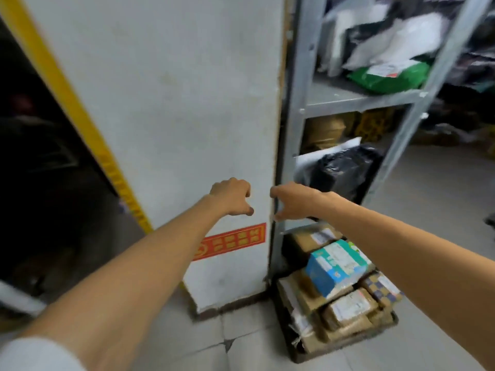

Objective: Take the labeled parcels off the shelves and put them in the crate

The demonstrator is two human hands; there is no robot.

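The labeled parcels are found in two places. Several already lie in the crate (345, 349), a dark, low container set on the floor at the near right, at the foot of the shelving: brown cardboard boxes (348, 307) with white labels, a blue box (334, 266) stacked on top and a checkered packet (381, 286) at its right side. The load is piled well above the rim, so little room appears to be left, and anything added would probably have to be seated on the stack with care to avoid a slide.

More parcels are kept on the metal shelves (359, 99) to the right: a black plastic-wrapped bundle (345, 170) on the middle shelf, a green bag (388, 76) with a white label above it, and white mailers (396, 41) further up. The picture is blurred, so the labels cannot be read.

Both arms are stretched forward in front of the white wall (160, 103). The left hand (231, 198) is held loosely curled, fingers bent downward, with nothing in it. The right hand (290, 200) is likewise half curled and empty, just beside the shelf upright, in front of the black bundle. The hands are kept close together but apart, as though readied for a two-handed reach toward the shelf; this is judged, not seen. A red sticker (231, 241) is fixed low on the wall.
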